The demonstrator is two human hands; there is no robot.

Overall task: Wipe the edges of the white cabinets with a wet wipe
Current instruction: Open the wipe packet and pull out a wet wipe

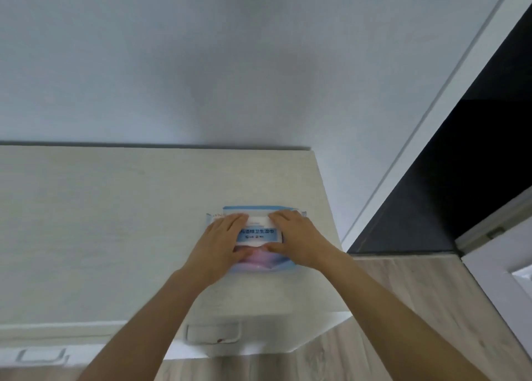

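A white cabinet (259,343) stands against a pale wall (201,64), and its top is the surface (115,222) that fills the lower left of the view. A pack (257,233) of wet wipes lies flat on this surface toward its 3 o'clock side, close to the right edge and well away from the wall. The pack is blue and white with a printed label (253,238) across its middle and a pink area (256,261) at its 6 o'clock end.

Both hands are on the pack. The left hand (221,245) comes in from 7 o'clock and lies over the pack's 9 o'clock end, its fingers fairly straight and resting flat on the top, the thumb alongside the pink area. The right hand (299,241) comes in from 5 o'clock and covers the 3 o'clock end. Its fingers are bent over the far part of the pack and its thumb presses at the label's near edge, so it grips the pack between them. Whether it has the flap itself pinched cannot be told.

On the cabinet front, at 6 o'clock, a recessed handle (213,332) shows between the forearms, and a second handle (41,356) sits at 8 o'clock. Wood-grain floor (403,294) lies at 4 o'clock, with a dark doorway (460,179) at 2 o'clock.
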